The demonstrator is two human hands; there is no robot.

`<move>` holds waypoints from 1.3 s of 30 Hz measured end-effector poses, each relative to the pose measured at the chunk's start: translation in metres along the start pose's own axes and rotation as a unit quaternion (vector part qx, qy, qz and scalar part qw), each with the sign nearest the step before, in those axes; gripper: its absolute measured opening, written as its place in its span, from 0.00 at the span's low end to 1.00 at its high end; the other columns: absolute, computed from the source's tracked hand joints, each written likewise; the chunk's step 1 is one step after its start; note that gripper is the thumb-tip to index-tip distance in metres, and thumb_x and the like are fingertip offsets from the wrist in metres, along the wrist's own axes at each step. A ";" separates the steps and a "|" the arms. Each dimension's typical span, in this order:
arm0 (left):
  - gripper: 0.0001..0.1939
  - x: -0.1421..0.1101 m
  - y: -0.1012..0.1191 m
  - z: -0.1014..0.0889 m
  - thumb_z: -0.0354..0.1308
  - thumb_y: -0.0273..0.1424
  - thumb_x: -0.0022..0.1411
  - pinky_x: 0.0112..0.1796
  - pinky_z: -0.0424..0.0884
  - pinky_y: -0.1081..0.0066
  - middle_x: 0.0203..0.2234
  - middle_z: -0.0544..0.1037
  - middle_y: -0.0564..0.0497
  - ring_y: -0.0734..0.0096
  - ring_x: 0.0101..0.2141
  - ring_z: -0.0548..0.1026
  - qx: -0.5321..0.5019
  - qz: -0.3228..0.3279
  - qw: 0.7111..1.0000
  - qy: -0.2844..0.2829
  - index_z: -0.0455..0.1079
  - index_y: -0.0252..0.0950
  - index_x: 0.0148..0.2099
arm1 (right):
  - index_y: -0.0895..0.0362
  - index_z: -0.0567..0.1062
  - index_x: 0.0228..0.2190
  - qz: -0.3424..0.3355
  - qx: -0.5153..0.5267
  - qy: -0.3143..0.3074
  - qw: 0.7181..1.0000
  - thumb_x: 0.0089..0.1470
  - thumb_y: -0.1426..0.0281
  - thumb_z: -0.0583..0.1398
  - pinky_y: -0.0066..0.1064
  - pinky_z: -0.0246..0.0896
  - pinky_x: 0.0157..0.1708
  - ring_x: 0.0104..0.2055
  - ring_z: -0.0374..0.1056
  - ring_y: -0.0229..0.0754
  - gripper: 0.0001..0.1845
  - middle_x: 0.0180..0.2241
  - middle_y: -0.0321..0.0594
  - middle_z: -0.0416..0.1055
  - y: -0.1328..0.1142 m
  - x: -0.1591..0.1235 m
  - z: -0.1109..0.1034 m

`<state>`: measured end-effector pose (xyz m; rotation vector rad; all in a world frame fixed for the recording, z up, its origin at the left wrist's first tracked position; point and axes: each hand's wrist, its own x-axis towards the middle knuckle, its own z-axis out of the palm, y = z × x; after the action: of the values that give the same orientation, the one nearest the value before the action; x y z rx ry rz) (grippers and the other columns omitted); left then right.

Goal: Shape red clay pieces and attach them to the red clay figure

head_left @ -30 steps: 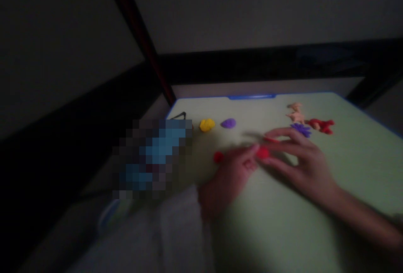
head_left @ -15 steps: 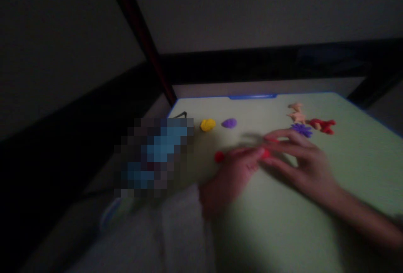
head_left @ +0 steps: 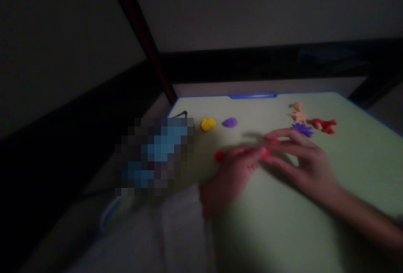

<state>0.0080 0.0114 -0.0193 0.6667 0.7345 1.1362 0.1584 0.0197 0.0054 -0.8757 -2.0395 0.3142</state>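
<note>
My left hand (head_left: 234, 174) has thumb and fingers closed on a small piece of red modelling clay (head_left: 265, 153). From the other side, my right hand (head_left: 305, 162) pinches the same piece with its fingertips. A bit of red also shows by the right index finger; whether it joins that piece I cannot tell. Just left of my left hand lies a small red clay ball (head_left: 219, 156), partly hidden by the hand. Beyond my right hand are a spiky purple clay shape (head_left: 302, 129), a red clay figure (head_left: 324, 125) and a peach clay figure (head_left: 297, 113).
A yellow clay lump (head_left: 208, 124) and a smooth purple clay lump (head_left: 230, 122) lie on the pale tabletop (head_left: 270, 227), which has a blue edge and a blue handle-like piece (head_left: 253, 96) at the back. A pixelated blue patch covers the table's left side. The room is dim.
</note>
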 end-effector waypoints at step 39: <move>0.10 0.001 0.003 0.002 0.59 0.30 0.51 0.28 0.58 0.74 0.19 0.64 0.56 0.80 0.23 0.62 -0.059 -0.001 0.998 0.017 0.64 0.34 0.22 | 0.50 0.77 0.36 0.009 -0.009 0.006 1.000 0.48 0.71 0.62 0.35 0.65 0.38 0.40 0.67 0.42 0.10 0.39 0.40 0.69 -0.001 0.000 0.000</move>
<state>0.0082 0.0127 -0.0157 0.5479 0.6905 1.1818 0.1576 0.0191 0.0055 -0.9049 -2.0271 0.2984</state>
